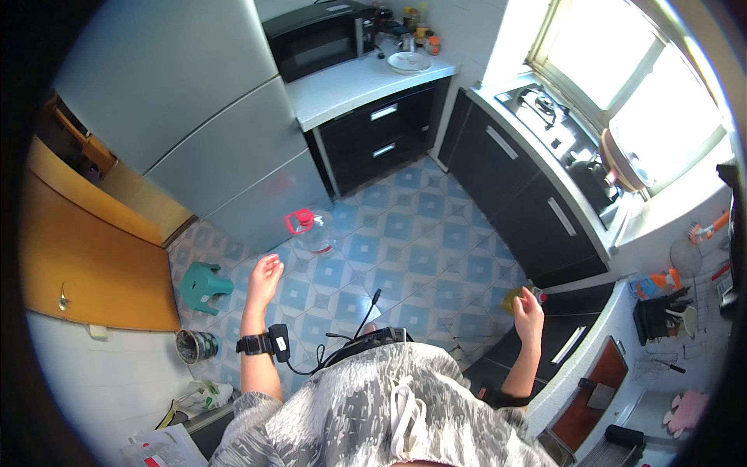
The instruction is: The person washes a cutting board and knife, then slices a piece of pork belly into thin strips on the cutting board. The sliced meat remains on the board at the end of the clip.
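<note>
My left hand (pixel 267 280) is raised over the tiled floor with its fingers loosely bent, holding nothing that I can see. Beyond it, a clear plastic jug with a red cap and handle (pixel 315 232) stands on the floor by the refrigerator. My right hand (pixel 528 312) is held out near the dark cabinets, fingers curled; whether anything is in it I cannot tell. A bottle of yellow liquid (pixel 512 300) is partly hidden behind that hand. A device with a cable (pixel 280 343) is strapped to my left forearm.
A green plastic stool (pixel 201 287) and a waste bin (pixel 198 347) stand at left, near a wooden door (pixel 99 262). Ahead are a grey refrigerator (pixel 233 157) and a counter with a microwave (pixel 321 44) and plate (pixel 409 61). At right are a gas stove (pixel 554 131) and a cleaver on a cutting board (pixel 600 397).
</note>
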The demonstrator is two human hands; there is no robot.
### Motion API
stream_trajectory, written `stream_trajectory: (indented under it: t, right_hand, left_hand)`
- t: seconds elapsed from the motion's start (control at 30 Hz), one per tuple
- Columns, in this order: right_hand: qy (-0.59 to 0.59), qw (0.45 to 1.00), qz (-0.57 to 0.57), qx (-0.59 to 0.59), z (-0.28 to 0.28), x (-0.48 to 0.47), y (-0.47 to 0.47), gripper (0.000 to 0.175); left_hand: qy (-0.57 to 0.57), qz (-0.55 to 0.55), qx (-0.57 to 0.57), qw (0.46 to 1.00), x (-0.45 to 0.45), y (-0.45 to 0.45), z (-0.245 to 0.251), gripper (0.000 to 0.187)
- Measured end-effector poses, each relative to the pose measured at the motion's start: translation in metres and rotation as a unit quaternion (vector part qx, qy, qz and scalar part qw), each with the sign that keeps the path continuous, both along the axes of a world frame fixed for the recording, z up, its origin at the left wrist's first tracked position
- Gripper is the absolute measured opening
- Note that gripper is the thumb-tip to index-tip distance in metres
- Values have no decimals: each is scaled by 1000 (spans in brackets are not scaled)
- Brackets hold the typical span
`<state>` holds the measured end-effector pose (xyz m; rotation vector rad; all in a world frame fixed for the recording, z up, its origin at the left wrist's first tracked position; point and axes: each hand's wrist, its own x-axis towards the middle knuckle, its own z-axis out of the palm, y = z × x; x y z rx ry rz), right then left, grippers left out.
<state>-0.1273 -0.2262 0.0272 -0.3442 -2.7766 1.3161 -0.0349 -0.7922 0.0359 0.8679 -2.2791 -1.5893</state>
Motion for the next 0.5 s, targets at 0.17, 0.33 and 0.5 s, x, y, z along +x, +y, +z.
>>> stream_trajectory:
  t: [0.17,0.33,0.5]
  right_hand:
    - [9,990,141,-26,4,-71,-85,34]
    - [67,955,288,39,-19,-143,-171,34]
    - [-6,872,487,53,-38,-206,-263,36]
  left_hand:
    - [-9,134,31,991,68,-34,4,46]
    - [-58,244,2,968,124,-25,-5,33]
    - [-85,351,-117,925,167,17,-17,35]
